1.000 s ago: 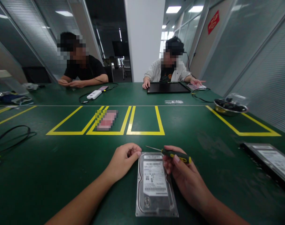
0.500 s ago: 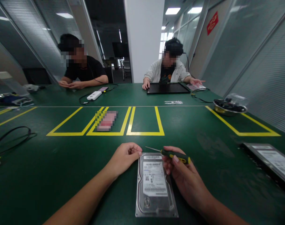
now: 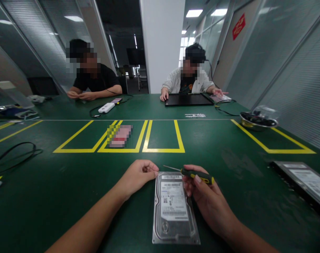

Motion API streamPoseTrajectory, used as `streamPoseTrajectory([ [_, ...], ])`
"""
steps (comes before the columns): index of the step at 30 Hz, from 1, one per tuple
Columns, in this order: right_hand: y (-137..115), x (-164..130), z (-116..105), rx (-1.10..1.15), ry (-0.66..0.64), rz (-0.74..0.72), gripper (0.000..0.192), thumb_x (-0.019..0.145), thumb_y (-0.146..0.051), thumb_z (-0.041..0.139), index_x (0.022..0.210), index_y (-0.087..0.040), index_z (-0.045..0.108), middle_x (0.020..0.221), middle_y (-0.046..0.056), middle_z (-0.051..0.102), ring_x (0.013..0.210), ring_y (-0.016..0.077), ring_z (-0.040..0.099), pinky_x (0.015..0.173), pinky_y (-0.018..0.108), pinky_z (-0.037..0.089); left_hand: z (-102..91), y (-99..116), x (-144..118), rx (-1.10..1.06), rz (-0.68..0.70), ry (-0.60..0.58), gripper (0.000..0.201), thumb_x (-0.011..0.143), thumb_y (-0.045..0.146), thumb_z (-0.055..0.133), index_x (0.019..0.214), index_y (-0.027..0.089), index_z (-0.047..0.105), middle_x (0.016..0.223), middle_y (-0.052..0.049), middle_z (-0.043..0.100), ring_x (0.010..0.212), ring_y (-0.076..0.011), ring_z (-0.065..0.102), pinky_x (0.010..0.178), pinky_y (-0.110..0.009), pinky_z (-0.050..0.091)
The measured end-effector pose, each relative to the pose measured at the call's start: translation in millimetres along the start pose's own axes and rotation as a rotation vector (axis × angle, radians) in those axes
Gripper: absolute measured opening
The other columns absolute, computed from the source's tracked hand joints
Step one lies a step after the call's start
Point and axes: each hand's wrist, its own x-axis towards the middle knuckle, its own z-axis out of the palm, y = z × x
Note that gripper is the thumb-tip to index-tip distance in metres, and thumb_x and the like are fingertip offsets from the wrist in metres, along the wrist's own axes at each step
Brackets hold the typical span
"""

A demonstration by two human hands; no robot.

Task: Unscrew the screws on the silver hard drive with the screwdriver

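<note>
The silver, white-labelled hard drive (image 3: pixel 175 207) lies flat on the green table (image 3: pixel 57 196). The left hand (image 3: pixel 138 175), fingers curled together, touches its far-left corner. The right hand (image 3: pixel 204 200) is clamped on the black-and-yellow screwdriver (image 3: pixel 194 173); screw work appears in hand, calling for tip-to-screw alignment.

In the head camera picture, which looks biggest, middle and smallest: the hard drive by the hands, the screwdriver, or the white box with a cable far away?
1. Hard drive
2. Screwdriver
3. White box

The box sits far from the camera, so it may really be bigger than it looks.
</note>
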Motion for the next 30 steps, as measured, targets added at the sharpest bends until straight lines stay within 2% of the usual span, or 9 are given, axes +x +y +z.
streamPoseTrajectory([
  [10, 2.8, 0.2, -2.2, 0.008, -0.023, -0.005, 0.037, 0.088, -0.044, 0.065, 0.120, -0.026, 0.059, 0.089, 0.003, 0.060, 0.073, 0.0115, 0.049, 0.069, 0.024, 0.042, -0.3, -2.5, 0.8, -0.052, 0.000, -0.015, 0.019, 0.074, 0.029, 0.073, 0.083, 0.012, 0.069, 0.075, -0.004, 0.069, 0.068, -0.0151, 0.060, 0.063, -0.025, 0.042],
  [15, 0.7, 0.3, -0.4, 0.006, -0.014, 0.001, 0.037, 0.086, -0.045, 0.067, 0.118, -0.026, 0.060, 0.089, 0.003, 0.060, 0.073, 0.0119, 0.050, 0.068, 0.024, 0.042, -1.6, -4.3, 1.2, -0.115, -0.015, -0.038, 0.021, 0.073, 0.028, 0.074, 0.086, 0.012, 0.071, 0.079, -0.005, 0.070, 0.072, -0.0161, 0.063, 0.068, -0.027, 0.044],
  [23, 0.1, 1.9, -1.0, -0.052, -0.012, -0.036, 0.039, 0.088, -0.047, 0.065, 0.120, -0.027, 0.059, 0.088, 0.003, 0.060, 0.073, 0.0120, 0.050, 0.068, 0.025, 0.043, -2.2, -2.3, 1.5, -0.084, 0.016, -0.002, 0.019, 0.071, 0.027, 0.076, 0.081, 0.013, 0.068, 0.072, -0.002, 0.067, 0.066, -0.0132, 0.058, 0.062, -0.024, 0.041],
  [26, -5.9, 2.8, -2.9, -0.261, 0.017, -0.140, 0.037, 0.092, -0.049, 0.058, 0.122, -0.026, 0.059, 0.081, 0.002, 0.058, 0.073, 0.0136, 0.053, 0.069, 0.027, 0.045, -1.8, 1.2, -0.2, -0.060, 0.010, 0.002, 0.018, 0.072, 0.029, 0.076, 0.078, 0.014, 0.068, 0.065, 0.000, 0.063, 0.060, -0.0121, 0.055, 0.058, -0.023, 0.039],
  [30, -26.1, 2.0, 1.5, -0.683, 0.107, -0.419, 0.030, 0.091, -0.043, 0.062, 0.114, -0.023, 0.063, 0.104, 0.006, 0.063, 0.082, 0.0149, 0.060, 0.069, 0.027, 0.049, -1.6, 4.2, -2.7, -0.037, 0.002, 0.014, 0.018, 0.071, 0.029, 0.076, 0.078, 0.014, 0.069, 0.063, 0.001, 0.062, 0.058, -0.0117, 0.053, 0.055, -0.022, 0.037],
])
